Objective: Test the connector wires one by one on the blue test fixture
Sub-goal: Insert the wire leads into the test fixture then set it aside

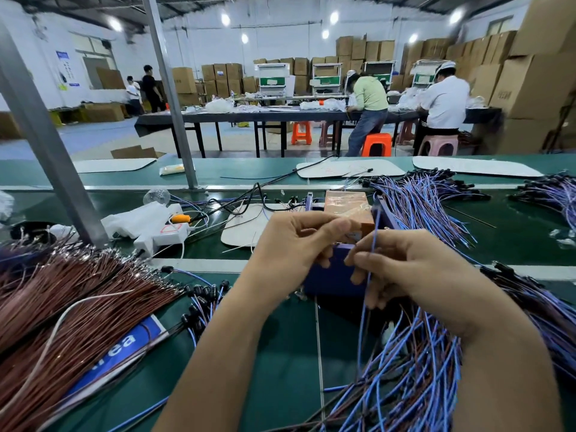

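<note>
Head view: the blue test fixture (330,277) is seen mid-way across the green tabletop (280,353), partly hidden behind both hands. A single blue connector wire (373,241) is held upright over it, the grip of the right hand (414,272) clamped on it between thumb and forefinger. The left hand (293,241) is curled at the fixture's top; whether its grip holds anything cannot be told. A heap of blue wires (420,369) is spread beneath the right forearm, and brown wires (78,307) are piled at the left.
</note>
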`<action>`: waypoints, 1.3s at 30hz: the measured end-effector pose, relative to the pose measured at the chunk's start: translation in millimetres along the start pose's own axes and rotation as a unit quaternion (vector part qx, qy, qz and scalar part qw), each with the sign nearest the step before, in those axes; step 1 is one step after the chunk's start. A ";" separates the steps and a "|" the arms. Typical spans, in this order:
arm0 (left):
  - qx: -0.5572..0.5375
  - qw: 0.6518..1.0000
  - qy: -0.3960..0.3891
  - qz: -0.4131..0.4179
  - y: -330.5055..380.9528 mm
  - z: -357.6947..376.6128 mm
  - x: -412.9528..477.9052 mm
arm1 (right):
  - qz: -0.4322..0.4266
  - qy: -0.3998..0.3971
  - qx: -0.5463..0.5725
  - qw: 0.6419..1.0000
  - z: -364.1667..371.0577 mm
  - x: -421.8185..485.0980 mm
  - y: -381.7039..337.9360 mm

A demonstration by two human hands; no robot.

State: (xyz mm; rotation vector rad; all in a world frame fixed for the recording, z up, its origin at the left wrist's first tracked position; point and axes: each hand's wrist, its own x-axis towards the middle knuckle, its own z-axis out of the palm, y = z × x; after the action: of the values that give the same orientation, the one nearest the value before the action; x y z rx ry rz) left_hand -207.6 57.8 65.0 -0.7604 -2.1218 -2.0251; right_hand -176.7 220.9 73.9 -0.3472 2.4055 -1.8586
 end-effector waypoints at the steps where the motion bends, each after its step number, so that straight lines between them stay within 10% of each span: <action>1: -0.026 0.999 0.007 -0.033 -5.6 0.3 1.7 | 0.013 0.029 0.020 0.999 -0.5 2.3 2.3; 9: -0.187 0.969 0.035 -0.160 -36.1 7.4 11.7 | 0.112 0.169 0.066 0.977 -9.5 22.1 32.1; 17: 0.014 0.973 0.152 -0.171 -63.6 -0.4 13.1 | 0.248 0.175 0.010 0.953 -14.7 38.9 55.5; 39: 0.171 0.967 0.169 -0.082 -68.9 9.9 13.6 | 0.160 0.279 0.045 0.946 -20.8 42.8 67.5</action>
State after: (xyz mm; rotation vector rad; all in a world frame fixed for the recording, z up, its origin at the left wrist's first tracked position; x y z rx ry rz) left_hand -246.1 72.2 7.2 -0.1799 -2.2887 -1.6371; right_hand -231.1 246.9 17.5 0.6263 2.4665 -2.0978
